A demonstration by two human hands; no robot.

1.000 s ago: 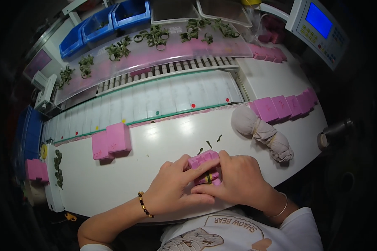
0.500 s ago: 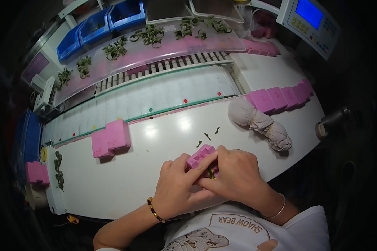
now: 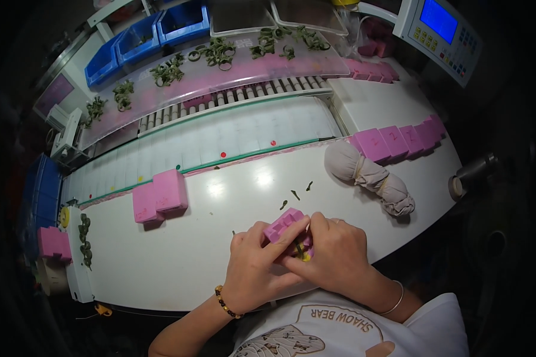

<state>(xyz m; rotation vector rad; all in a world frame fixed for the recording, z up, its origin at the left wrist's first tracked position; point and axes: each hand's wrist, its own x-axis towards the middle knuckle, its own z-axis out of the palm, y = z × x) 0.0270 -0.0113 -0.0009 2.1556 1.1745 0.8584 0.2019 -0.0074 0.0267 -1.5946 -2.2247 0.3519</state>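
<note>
In front of my body, my left hand (image 3: 256, 262) is closed around a small pink notched block (image 3: 284, 223), its thumb reaching across the near side. Bent fingers of my right hand (image 3: 336, 247) press against the block's right side. Between the hands a dark green strip (image 3: 299, 249) and a bit of yellow (image 3: 307, 256) show at the block's near end; my fingers partly hide them. Just beyond the block, a few dark green scraps (image 3: 295, 194) lie on the white table (image 3: 232, 202).
A grey cloth bundle (image 3: 369, 172) lies to the right, beside a row of pink blocks (image 3: 393, 141). Two more pink blocks (image 3: 170, 190) stand at left. Beyond runs a white belt (image 3: 220, 131) with coloured dots; green curled pieces (image 3: 217, 52) lie on a clear sheet behind it.
The belt's coloured dots have shifted to the left. My hands stay on the pink block, with only a slight shift. A small dark bit now shows beside my left hand.
</note>
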